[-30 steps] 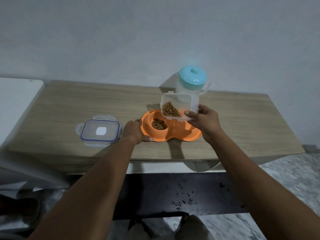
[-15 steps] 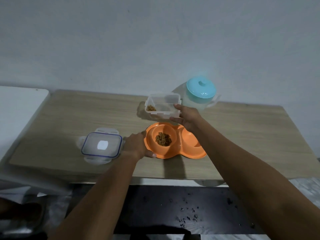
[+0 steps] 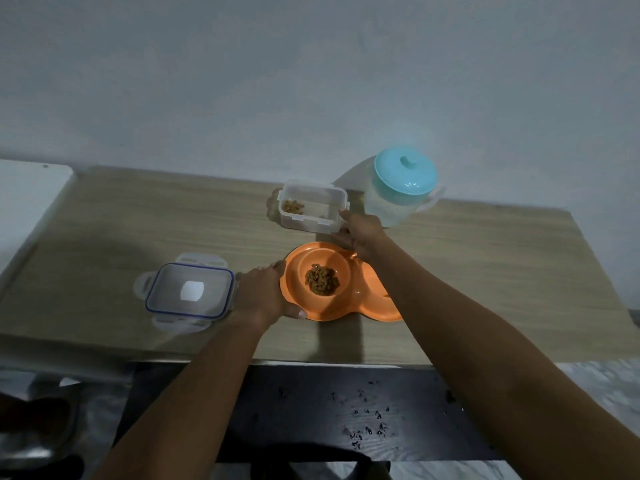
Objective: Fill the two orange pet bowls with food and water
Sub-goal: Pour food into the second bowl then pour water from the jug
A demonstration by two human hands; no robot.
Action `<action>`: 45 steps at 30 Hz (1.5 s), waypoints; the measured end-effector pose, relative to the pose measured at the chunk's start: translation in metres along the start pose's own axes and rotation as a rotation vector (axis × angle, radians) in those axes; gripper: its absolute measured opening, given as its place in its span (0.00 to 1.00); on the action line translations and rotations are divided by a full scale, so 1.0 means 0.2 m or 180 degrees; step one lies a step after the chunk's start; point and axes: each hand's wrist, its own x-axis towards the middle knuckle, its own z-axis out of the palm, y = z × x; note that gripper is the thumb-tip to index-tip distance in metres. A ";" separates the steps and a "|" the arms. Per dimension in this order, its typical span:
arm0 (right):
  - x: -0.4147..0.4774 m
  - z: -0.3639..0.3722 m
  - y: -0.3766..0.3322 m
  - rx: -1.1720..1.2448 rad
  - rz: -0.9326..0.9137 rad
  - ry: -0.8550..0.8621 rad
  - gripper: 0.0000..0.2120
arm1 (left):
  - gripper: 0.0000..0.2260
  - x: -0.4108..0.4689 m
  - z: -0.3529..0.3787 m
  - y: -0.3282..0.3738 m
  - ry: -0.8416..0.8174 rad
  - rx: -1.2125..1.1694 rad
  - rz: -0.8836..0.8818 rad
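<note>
You have levelled the food container and set it by the table's back edge, beside the jug. Your right hand still pinches its corner. Your left hand grips the orange double bowl near the front edge. Its left bowl holds kibble, so water likely comes next.

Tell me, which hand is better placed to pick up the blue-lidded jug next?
Probably the right hand: it holds the food container right beside the jug. The left hand grips the orange double bowl at its opposite edge, farther away.
</note>
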 end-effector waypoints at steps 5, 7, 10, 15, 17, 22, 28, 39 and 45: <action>-0.11 -0.15 0.04 -0.0007 -0.0656 0.0716 0.08 | 0.42 0.00 -0.02 0.02 -0.0137 -0.0145 -0.0058; -0.15 -0.22 0.03 -0.0154 -0.1013 0.1310 0.06 | 0.41 0.00 -0.05 0.05 -0.0339 -0.0215 -0.0121; -0.20 -0.32 -0.06 -0.0240 -0.1448 0.2010 0.05 | 0.43 0.03 -0.10 0.11 -0.0638 -0.0247 -0.0246; -0.10 -0.48 -0.28 -0.0725 -0.1568 0.1588 0.24 | 0.69 0.04 -0.10 0.24 -0.0415 -0.0222 -0.0444; -0.03 -0.54 -0.34 -0.0935 -0.1459 0.1258 0.26 | 0.67 0.05 -0.07 0.27 -0.0386 -0.0229 -0.0408; 0.08 -0.63 -0.40 -0.1420 -0.1322 0.0885 0.31 | 0.53 0.07 -0.03 0.27 -0.0297 -0.0204 -0.0298; 0.13 -0.74 -0.38 -0.0760 -0.1016 0.0269 0.27 | 0.55 0.11 -0.03 0.30 -0.0357 -0.0195 -0.0417; -0.05 -0.81 -0.26 0.0117 -0.1021 0.0362 0.19 | 0.65 0.10 0.00 0.30 -0.0412 -0.0438 -0.0738; -0.29 -0.96 -0.21 0.0060 -0.1345 0.0373 0.28 | 0.60 0.06 -0.02 0.36 -0.0343 -0.0391 -0.0802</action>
